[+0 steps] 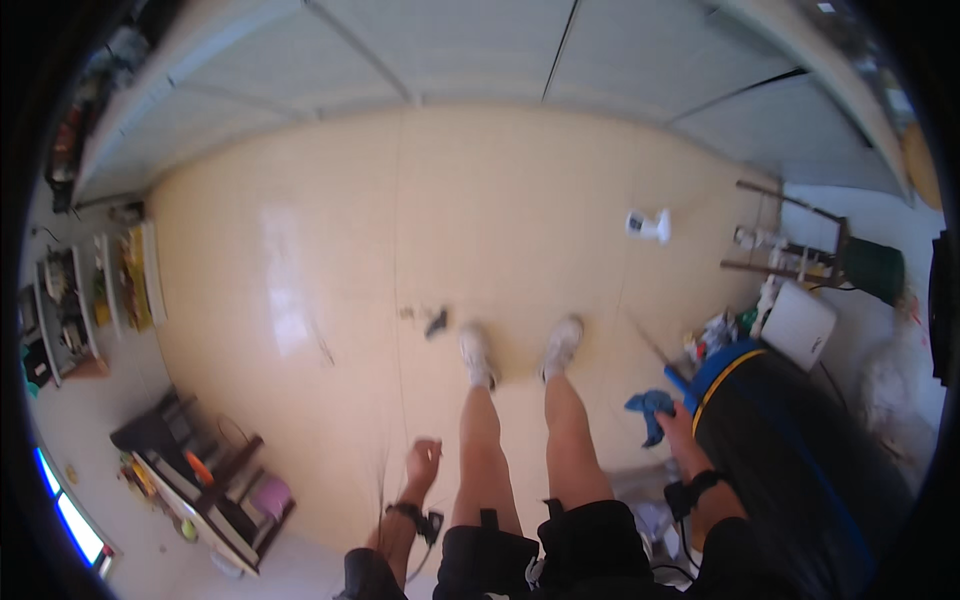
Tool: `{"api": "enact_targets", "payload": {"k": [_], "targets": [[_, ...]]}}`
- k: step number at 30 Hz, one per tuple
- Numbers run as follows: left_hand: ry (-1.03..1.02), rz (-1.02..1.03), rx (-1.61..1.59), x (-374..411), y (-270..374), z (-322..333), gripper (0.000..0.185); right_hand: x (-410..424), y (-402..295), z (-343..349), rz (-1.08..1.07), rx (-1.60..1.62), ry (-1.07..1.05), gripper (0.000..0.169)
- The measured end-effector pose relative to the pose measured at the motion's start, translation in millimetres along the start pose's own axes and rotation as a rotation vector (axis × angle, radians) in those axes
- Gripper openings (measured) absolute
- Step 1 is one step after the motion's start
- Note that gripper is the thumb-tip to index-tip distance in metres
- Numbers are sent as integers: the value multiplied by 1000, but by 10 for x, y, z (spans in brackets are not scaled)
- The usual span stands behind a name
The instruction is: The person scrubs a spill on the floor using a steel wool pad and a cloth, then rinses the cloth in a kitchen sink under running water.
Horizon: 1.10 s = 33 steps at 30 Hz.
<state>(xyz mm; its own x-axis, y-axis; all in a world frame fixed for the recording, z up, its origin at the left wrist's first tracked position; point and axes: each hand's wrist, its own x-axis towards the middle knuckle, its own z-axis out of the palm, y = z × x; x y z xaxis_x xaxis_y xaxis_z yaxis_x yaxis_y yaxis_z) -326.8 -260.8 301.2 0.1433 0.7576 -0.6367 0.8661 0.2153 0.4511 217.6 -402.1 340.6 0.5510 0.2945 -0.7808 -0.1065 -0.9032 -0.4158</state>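
My right hand (680, 431) grips a crumpled blue cloth (649, 415), which hangs from the fingers at the right of my legs. Just beyond that hand is a large black cylinder-like object (787, 442) with a blue end and a yellow band; whether the hand touches it I cannot tell. On the other side, my left hand (424, 459) hangs by my left shin with its fingers loosely curled. Nothing shows in it, though blur hides the fingertips. Both wrists wear black straps with small devices. Below me lies the pale tan floor (510, 210).
Small dark debris (436, 322) lies beside my left shoe (477, 352). A white device (649, 225) stands farther off. Grey panels (480, 52) bound the far side. A dark-framed rack (802, 247) stands right; shelves (97, 304) and a low table (217, 510) stand left.
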Motion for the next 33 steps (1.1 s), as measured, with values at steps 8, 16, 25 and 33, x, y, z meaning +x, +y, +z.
{"api": "enact_targets", "payload": {"k": [8,16,25,33], "targets": [[16,55,45,-306,1565,-1305,34,-635,-926,-999,-163,234,36,26],[10,337,103,163,3049,-1786,37,-607,-1080,-2114,-286,589,152,26],[-231,384,299,942,4300,-2473,37,-859,-1727,-2804,-179,1036,348,24],[-306,914,158,1910,6968,-2335,22,-949,-3108,-3494,-382,1371,359,30]]}}
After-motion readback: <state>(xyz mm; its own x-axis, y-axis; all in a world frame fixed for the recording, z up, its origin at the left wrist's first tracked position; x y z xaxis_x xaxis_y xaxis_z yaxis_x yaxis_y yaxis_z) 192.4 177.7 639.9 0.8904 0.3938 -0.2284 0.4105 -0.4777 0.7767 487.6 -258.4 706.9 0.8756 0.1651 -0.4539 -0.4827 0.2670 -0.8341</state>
